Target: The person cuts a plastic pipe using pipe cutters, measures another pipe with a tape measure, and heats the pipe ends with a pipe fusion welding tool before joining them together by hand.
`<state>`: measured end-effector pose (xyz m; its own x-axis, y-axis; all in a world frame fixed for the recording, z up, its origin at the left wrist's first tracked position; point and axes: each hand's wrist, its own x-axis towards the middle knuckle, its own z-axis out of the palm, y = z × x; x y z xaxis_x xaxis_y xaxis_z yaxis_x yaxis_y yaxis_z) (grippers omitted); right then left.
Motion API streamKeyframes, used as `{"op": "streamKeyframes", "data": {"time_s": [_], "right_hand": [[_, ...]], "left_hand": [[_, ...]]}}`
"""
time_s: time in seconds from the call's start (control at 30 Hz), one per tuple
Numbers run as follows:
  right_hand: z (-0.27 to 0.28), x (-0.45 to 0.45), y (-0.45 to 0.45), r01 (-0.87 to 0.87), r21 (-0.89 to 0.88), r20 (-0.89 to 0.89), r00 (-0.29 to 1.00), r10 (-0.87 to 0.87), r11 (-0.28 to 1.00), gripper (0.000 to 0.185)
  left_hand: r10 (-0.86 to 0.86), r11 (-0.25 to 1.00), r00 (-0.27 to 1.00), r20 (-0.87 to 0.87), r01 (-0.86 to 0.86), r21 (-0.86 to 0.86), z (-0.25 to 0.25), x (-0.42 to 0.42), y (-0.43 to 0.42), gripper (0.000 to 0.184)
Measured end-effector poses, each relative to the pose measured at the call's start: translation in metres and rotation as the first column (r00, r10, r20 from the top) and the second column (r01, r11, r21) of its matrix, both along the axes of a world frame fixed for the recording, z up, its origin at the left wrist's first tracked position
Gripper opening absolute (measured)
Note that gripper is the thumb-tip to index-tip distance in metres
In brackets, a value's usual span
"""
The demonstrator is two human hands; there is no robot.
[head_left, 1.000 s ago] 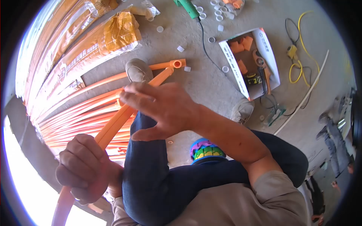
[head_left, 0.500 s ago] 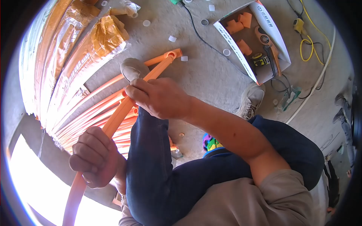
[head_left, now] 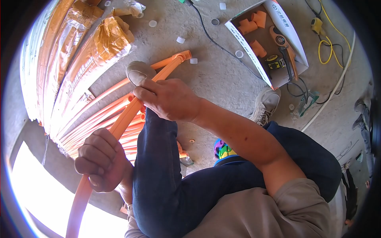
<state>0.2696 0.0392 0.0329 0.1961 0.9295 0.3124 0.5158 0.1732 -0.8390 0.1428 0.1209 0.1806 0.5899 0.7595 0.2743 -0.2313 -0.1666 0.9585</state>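
A long orange plastic pipe (head_left: 126,118) runs slantwise across my lap, from the lower left up to the floor ahead. My left hand (head_left: 100,160) is wrapped round its lower part in a fist. Farther up, my right hand (head_left: 168,98) grips the same pipe with thumb and fingers, just above my knee and near my left shoe (head_left: 139,72). The far end of the pipe meets an orange fitting (head_left: 183,56), which touches another orange pipe (head_left: 163,63) on the floor. Whether they are joined, I cannot tell.
Several loose orange pipes (head_left: 101,111) and wrapped pipe bundles (head_left: 73,59) lie at the left. A cardboard box (head_left: 299,49) at the upper right holds orange fittings (head_left: 248,26), a tape measure (head_left: 275,62) and a pipe cutter (head_left: 286,49). Cables (head_left: 214,41) and white caps (head_left: 180,40) lie on the concrete.
My left hand has shifted slightly up and to the right on the pipe. The pipe's far end has turned a little, and my right hand has moved up slightly.
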Motion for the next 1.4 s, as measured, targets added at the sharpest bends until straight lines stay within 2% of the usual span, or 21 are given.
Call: {"op": "streamKeyframes", "data": {"time_s": [0.17, 0.6, 0.83, 1.03, 1.1, 1.3, 1.4], "right_hand": [[0.000, 0.002, 0.001, -0.006, -0.007, -0.010, 1.000, 0.006, 1.000, 0.027], [-0.001, 0.006, 0.001, -0.016, -0.034, -0.041, 0.999, 0.015, 0.999, 0.030], [-0.003, 0.008, -0.001, -0.013, -0.037, -0.086, 0.996, 0.010, 0.999, 0.031], [-0.003, 0.014, -0.005, 0.074, -0.019, -0.083, 0.994, -0.075, 0.997, 0.033], [-0.002, 0.016, -0.007, 0.057, -0.079, -0.087, 0.994, -0.064, 0.995, 0.035], [-0.006, 0.016, -0.011, 0.094, -0.101, -0.127, 0.986, -0.106, 0.991, 0.038], [-0.008, 0.018, -0.013, 0.100, -0.110, -0.142, 0.983, -0.116, 0.989, 0.039]], "left_hand": [[0.050, 0.999, 0.998, -0.024, -0.050, -0.021, -0.002, -0.001, -0.001, 0.042], [0.021, 0.999, 0.999, -0.050, -0.023, -0.028, -0.002, 0.004, 0.001, 0.042], [-0.056, 0.998, 0.996, -0.064, 0.056, 0.001, -0.001, 0.013, 0.000, 0.042], [-0.163, 0.985, 0.981, -0.107, 0.168, 0.035, 0.003, 0.034, 0.003, 0.043], [-0.184, 0.981, 0.976, -0.120, 0.191, 0.045, 0.004, 0.041, 0.003, 0.043], [-0.221, 0.973, 0.962, -0.160, 0.228, 0.027, 0.006, 0.062, 0.002, 0.042], [-0.260, 0.965, 0.957, -0.125, 0.262, -0.007, 0.004, 0.066, 0.001, 0.041]]}}
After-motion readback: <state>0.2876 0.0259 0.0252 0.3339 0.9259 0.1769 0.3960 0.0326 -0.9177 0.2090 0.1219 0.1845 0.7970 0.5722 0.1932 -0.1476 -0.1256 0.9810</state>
